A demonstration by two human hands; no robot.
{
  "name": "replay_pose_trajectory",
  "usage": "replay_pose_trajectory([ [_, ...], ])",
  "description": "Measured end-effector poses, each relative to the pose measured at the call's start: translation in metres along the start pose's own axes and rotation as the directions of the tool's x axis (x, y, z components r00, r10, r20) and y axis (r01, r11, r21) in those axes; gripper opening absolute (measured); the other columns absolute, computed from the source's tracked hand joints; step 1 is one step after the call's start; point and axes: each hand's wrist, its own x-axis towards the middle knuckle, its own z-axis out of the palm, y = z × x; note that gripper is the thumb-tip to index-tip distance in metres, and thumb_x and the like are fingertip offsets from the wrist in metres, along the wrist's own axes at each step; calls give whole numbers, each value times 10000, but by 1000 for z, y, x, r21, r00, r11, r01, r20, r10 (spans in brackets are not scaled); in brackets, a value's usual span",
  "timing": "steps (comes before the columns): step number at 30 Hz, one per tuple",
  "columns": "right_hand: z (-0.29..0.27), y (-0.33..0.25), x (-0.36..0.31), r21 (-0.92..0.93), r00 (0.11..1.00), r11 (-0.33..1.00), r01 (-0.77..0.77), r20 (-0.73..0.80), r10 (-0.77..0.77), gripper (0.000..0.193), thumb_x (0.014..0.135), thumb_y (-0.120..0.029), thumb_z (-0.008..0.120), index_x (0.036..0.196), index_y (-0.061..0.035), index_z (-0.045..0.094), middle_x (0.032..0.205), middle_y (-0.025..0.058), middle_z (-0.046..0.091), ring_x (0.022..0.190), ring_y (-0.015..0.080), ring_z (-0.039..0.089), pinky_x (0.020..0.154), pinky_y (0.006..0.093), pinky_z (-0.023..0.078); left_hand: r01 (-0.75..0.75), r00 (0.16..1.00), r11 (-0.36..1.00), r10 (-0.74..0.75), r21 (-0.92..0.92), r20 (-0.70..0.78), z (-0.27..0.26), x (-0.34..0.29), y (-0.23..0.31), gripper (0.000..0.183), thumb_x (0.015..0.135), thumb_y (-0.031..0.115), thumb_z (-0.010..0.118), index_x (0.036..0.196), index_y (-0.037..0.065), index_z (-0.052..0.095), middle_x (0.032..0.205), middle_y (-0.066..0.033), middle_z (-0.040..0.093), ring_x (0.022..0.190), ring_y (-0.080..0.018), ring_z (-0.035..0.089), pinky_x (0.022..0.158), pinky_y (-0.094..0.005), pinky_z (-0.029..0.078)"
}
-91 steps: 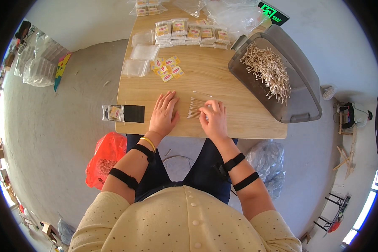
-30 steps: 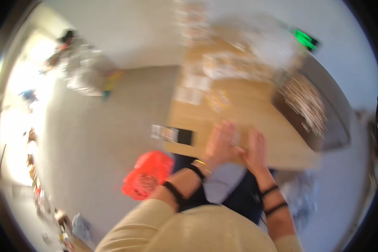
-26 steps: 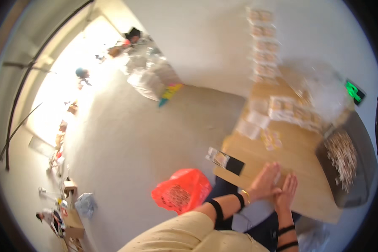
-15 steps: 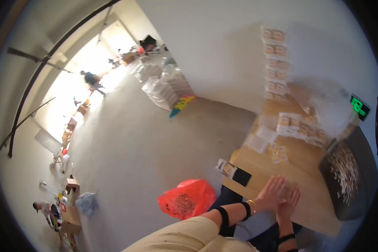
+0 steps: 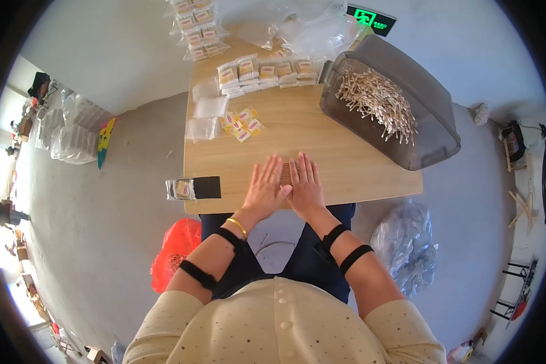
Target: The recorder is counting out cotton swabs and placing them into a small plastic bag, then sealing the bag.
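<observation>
Brown-stemmed cotton swabs (image 5: 289,174) lay side by side on the wooden table (image 5: 352,164) between left hand (image 5: 264,194) and right hand (image 5: 307,192), both unclenched, fingers extended, thumbs close together.

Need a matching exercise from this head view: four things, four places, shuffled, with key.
Things:
1. Loose swab pile
2. Red bag
3. Yellow-and-white cards
4. Swab row

Places:
A. Between left hand and right hand
B. Beside the clear sleeves
C. In the grey bin
D. Below tabletop level, on the left

Pairs: 1-C, 2-D, 3-B, 4-A
</observation>
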Motion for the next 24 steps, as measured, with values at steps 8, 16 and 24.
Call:
replay_pose_trajectory([
  [8,1,-13,1,-79,999,996,-33,29,35,801,1008,-438,562,1621,-11,273,1688,265,211,1583,391,188,1293,536,154,397,868,917,-388,-38,-310,-83,-88,-99,710,1052,294,563,1621,4,254,1682,-233,264,1579,-378,216,1273,-556,149],
  [16,53,-130,40,78,990,989,129,44,-132,791,1005,-426,543,1630,-26,270,1705,243,189,1597,369,161,1301,533,128,609,635,753,-650,-247,-417,-98,-152,-221,707,1069,465,530,1560,-8,342,1523,-249,468,1424,-394,439,1174,-447,355],
  [24,60,-172,50,11,983,990,141,119,-142,778,1009,-414,540,1644,-63,259,1724,204,161,1608,333,133,1310,511,89,687,543,591,-804,-423,-241,-87,-104,-221,710,1048,605,481,811,-30,690,719,-178,671,703,-314,640,707,-448,495],
])
